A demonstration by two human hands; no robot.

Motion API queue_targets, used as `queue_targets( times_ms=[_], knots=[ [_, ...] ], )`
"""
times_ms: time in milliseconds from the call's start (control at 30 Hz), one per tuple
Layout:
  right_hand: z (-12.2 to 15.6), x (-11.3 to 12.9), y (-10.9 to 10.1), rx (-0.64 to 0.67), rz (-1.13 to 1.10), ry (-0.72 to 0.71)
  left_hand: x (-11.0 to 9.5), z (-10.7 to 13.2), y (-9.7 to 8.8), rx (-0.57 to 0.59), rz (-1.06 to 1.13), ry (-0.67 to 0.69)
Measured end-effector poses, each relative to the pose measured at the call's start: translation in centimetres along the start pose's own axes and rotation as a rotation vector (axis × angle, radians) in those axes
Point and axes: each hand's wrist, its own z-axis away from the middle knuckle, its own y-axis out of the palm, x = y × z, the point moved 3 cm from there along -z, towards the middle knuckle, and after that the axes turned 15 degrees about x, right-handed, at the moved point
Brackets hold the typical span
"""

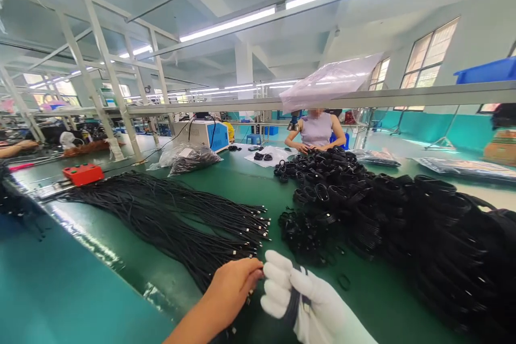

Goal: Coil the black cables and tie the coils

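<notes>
Gripping a bundled black cable (293, 309), seemingly to keep its loops together, the gloved right hand (316, 295) meets the bare left hand (234, 282), whose grip I cannot tell, between straight cables (169, 226), aligned perhaps for easy reach, and coiled cables (363, 209).

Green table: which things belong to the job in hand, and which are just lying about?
Likely job: cable bundle in the gloved right hand; long cables near the bare left hand; coiled cables.

Probably just lying about: red box; plastic bag; boxy machine.
</notes>
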Motion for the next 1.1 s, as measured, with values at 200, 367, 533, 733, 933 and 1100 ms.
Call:
queue_targets(
  times_ms=[200, 367, 533, 733, 933, 1100],
  knots=[
    [0.3, 3.2, -1.2, -0.254, 0.087, -0.157, -1.8, 1.3, 2.0, -0.078, -0.456, -0.22],
    [0.4, 3.4, -1.5, -0.322, 0.149, -0.162, -4.0, 1.8, 3.6, -0.096, -0.629, -0.091],
    [0.8, 2.6, -1.0, -0.368, 0.262, -0.084, -4.5, 1.8, 2.8, -0.236, -0.714, 0.199],
    [0.0, 0.2, 0.3, -0.085, 0.336, 0.123, -6.0, 2.0, -0.8, -0.152, -0.941, 0.512],
    [-0.5, -1.5, 0.8, 0.049, 0.359, 0.206, -5.8, 0.7, -2.2, 0.061, -0.907, 0.526],
    [1.0, 1.3, 0.4, -0.015, 0.366, 0.086, -2.8, 3.0, -1.4, -0.216, -0.821, 0.354]
  ],
)
